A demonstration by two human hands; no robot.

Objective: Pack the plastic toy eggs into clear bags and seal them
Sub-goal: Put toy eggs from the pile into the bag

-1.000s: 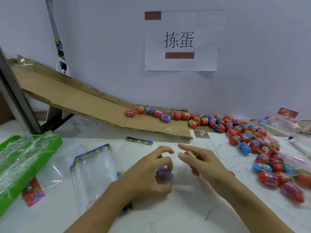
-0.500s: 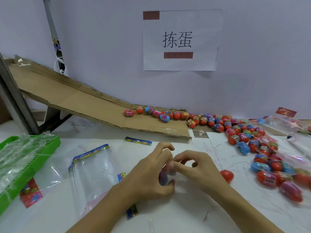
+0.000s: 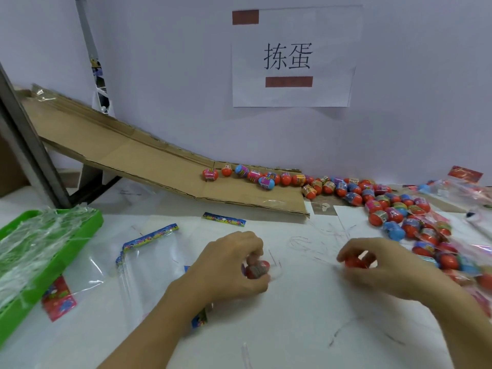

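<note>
Holding eggs in both hands, the person now has the two hands apart, where half a second ago they were pressed together over the white table (image 3: 306, 328). The left hand (image 3: 229, 270) is curled around a red egg (image 3: 257, 269) with a printed band, and the clear film of a bag seems to be gathered in the same grip, though the film is too faint to say whether the egg is already inside it. The right hand (image 3: 383, 265) has swung out to the right and pinches a plain red egg (image 3: 355, 261) between thumb and fingers, just above the table; that egg lay loose beside the wrist a moment ago. This reads as one egg handed over or dropped in and the next one fetched, so filling is under way and sealing is not yet near.

To the left of the left hand lies a stack of empty clear bags (image 3: 149, 262) with colourful header strips, and beyond them a green tray (image 3: 87, 222) holding crumpled film. To the right of the right hand sits the pile of loose eggs (image 3: 394, 209), trailing back along the foot of the cardboard ramp (image 3: 127, 153), with some filled bags (image 3: 452, 257) at the far right edge.
</note>
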